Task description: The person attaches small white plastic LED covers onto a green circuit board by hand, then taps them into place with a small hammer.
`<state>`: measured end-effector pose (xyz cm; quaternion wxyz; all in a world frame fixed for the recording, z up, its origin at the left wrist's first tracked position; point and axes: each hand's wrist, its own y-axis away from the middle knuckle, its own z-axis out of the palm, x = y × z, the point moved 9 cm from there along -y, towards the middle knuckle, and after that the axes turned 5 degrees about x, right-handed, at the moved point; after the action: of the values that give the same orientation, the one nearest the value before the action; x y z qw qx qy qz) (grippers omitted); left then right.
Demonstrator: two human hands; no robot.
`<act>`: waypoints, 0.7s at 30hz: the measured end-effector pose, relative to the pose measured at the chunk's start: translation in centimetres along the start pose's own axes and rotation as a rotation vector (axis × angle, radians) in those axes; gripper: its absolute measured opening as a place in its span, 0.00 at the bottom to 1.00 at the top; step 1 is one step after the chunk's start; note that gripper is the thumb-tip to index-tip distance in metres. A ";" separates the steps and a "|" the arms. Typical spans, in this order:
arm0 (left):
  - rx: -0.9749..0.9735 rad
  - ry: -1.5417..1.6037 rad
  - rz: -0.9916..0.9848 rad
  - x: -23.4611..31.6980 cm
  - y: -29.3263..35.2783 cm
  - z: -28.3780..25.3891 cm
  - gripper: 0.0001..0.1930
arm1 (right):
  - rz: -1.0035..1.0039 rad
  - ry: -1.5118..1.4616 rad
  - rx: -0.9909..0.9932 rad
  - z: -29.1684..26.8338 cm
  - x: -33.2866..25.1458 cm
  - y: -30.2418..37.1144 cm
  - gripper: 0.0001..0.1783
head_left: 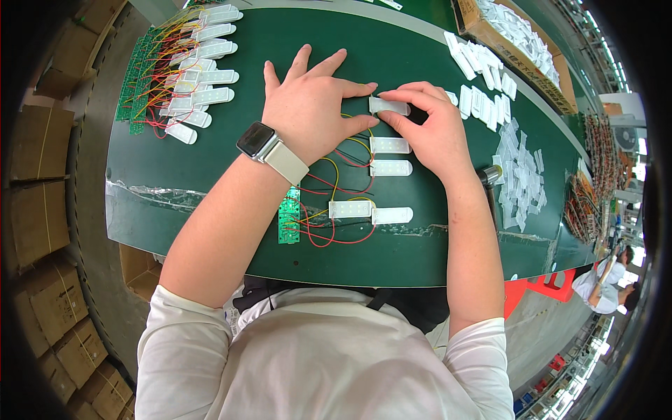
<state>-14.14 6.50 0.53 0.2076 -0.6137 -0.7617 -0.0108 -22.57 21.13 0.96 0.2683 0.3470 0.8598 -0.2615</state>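
Note:
My right hand [435,129] pinches a small white LED light module [390,107] between thumb and fingers, above the middle of the green table. My left hand [302,105] is open beside the module's left end, its thumb and index fingertip apart and the other fingers spread. Whether those fingertips touch the module or its wires is hard to tell. Below the held module lie a second LED module [390,145] and a third LED module [390,168]. Closer to me, another module [350,209] meets a white strip [393,215]. Red, yellow and black wires run to a green circuit board [288,222], partly behind my left wrist.
Several wired modules [210,73] lie beside green boards [134,80] at the left. White covers [483,105], clear plastic pieces [520,178] and a carton [553,91] of white parts are at the right. A dark rod-like tool [490,185] stands near my right forearm.

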 end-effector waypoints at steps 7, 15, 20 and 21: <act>-0.002 0.001 -0.012 -0.1 0.1 -0.1 0.25 | 0.011 0.019 -0.011 0.3 -0.2 0.1 0.15; -0.004 0.000 -0.004 0.3 0.0 0.0 0.25 | 0.035 0.012 -0.009 -0.1 0.3 0.3 0.16; 0.009 0.020 0.001 0.2 -0.1 0.0 0.26 | -0.150 0.078 0.208 -5.9 -2.7 1.2 0.19; 0.005 0.012 -0.002 0.1 -0.1 0.0 0.26 | -0.143 0.145 0.271 -8.3 -3.5 1.7 0.20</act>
<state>-14.25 6.57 0.61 0.2138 -0.6124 -0.7610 -0.0129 -21.48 25.87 8.76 0.1370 0.3357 0.8563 -0.3677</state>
